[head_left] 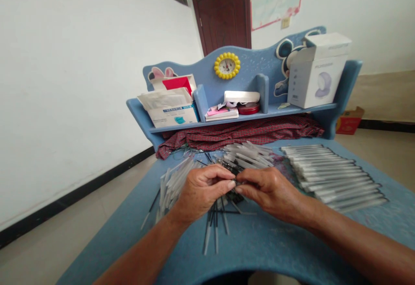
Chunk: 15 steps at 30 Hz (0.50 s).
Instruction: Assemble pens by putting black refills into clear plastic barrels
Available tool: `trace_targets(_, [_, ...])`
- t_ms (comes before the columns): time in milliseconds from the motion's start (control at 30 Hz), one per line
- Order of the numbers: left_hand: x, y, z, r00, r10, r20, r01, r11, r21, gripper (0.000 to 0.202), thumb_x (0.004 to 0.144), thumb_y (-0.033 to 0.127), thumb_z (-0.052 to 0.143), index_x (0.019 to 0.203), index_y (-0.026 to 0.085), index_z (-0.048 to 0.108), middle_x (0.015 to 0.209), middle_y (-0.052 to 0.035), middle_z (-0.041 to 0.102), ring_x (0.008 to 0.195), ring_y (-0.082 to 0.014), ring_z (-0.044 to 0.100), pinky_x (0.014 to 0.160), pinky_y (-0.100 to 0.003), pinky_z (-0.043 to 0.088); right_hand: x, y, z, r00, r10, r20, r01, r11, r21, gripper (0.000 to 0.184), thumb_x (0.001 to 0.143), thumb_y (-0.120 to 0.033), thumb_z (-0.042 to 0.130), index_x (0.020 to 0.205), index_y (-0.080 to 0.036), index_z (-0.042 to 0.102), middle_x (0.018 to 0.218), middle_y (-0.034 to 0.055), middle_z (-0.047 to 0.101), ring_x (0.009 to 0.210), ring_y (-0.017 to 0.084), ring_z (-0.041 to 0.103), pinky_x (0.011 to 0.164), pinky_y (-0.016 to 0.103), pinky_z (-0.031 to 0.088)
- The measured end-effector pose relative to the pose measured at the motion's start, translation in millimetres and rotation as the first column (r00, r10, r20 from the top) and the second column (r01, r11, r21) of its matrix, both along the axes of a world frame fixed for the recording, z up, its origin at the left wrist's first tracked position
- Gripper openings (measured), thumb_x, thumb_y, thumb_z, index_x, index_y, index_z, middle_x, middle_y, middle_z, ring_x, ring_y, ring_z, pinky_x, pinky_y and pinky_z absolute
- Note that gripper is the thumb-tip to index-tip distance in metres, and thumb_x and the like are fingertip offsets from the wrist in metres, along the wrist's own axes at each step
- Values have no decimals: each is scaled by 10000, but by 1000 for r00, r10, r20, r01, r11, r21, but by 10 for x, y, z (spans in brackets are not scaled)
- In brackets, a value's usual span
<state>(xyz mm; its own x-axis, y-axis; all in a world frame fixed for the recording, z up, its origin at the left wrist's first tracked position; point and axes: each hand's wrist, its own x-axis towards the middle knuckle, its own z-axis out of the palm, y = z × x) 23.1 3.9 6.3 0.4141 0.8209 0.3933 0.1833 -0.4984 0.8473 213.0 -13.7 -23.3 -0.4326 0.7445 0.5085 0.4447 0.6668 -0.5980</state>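
My left hand (207, 187) and my right hand (270, 190) meet fingertip to fingertip over the middle of the blue desk. Both are pinched closed on something small and dark, mostly hidden by the fingers. Beneath them lies a jumble of thin black sticks with pale ends (216, 233). Beside my left hand is a loose pile of translucent whitish tubes (173, 181). Another heap of such tubes (249, 153) lies just beyond my fingers. To the right, whitish tubes with dark ends (337, 177) lie side by side in a neat row.
At the desk's (259, 250) back stands a blue shelf (201, 125) with a mask box (177, 114), a white carton (319, 77) and a yellow-rimmed clock (227, 65). A red checked cloth (246, 132) is bunched under it. A white wall (81, 60) rises at left.
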Motion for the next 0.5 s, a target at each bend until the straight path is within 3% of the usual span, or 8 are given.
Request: trace_targets(500, [7,-18,18,999,37,8,-36,999,-20,55,694,194,733,708,140,731,726,-55,683,706,-166,624,665,-256,506,-6,-5,37,997,39,-71,-40,999,-12,207,915,-271,508,849,-169,675,669,-2,591,594,105,516,561,219,401])
